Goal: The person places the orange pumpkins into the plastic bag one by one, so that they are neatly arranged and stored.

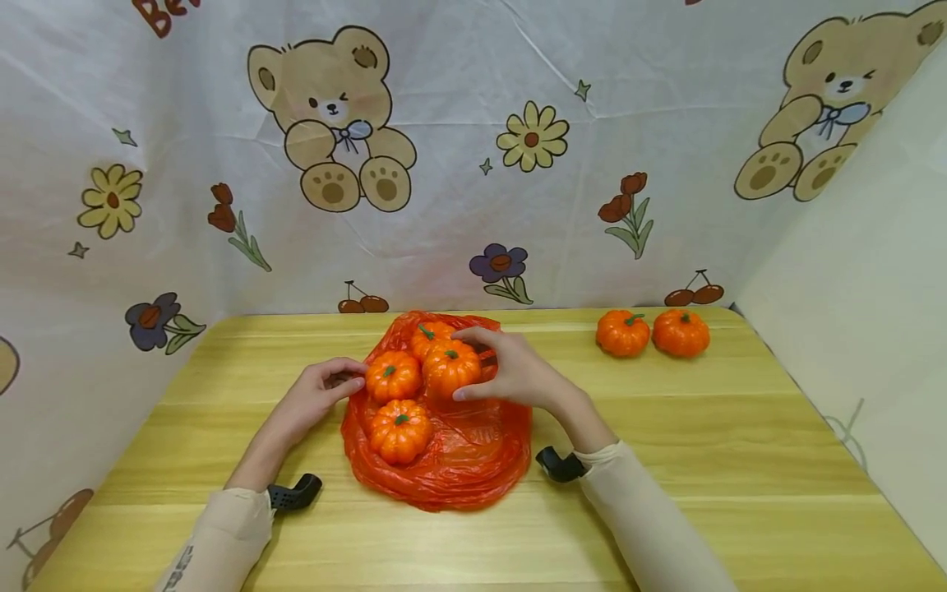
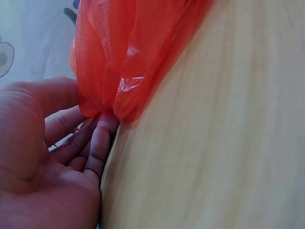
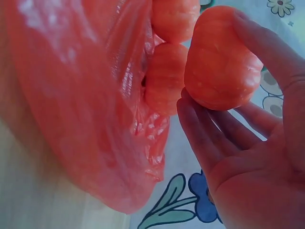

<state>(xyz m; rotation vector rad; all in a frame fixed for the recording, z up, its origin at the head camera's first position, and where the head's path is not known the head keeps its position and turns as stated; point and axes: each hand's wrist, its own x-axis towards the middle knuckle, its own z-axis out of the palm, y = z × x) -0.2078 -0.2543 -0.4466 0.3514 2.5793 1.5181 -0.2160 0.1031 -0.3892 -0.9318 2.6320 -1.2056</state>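
Note:
A crinkled red plastic bag point(image 1: 473, 469) lies spread open on the table, with three small orange toy pumpkins on its left and back part: a front one point(image 1: 400, 432), a left one point(image 1: 393, 377) and a back one point(image 1: 429, 335). My right hand point(image 1: 518, 370) holds another toy pumpkin point(image 1: 451, 369) between thumb and fingers above the bag. In the right wrist view this pumpkin point(image 3: 221, 59) is raised off the bag. At the bag's left edge, my left hand point(image 1: 318, 395) pinches the thin plastic point(image 2: 114, 62), its fingertips partly hidden behind it.
Two more toy pumpkins, one point(image 1: 622, 333) beside the other point(image 1: 681, 333), sit at the back right of the wooden table point(image 1: 703, 460). A white cloth point(image 1: 459, 164) printed with bears and flowers hangs behind. A pale wall point(image 1: 873, 271) borders the right side.

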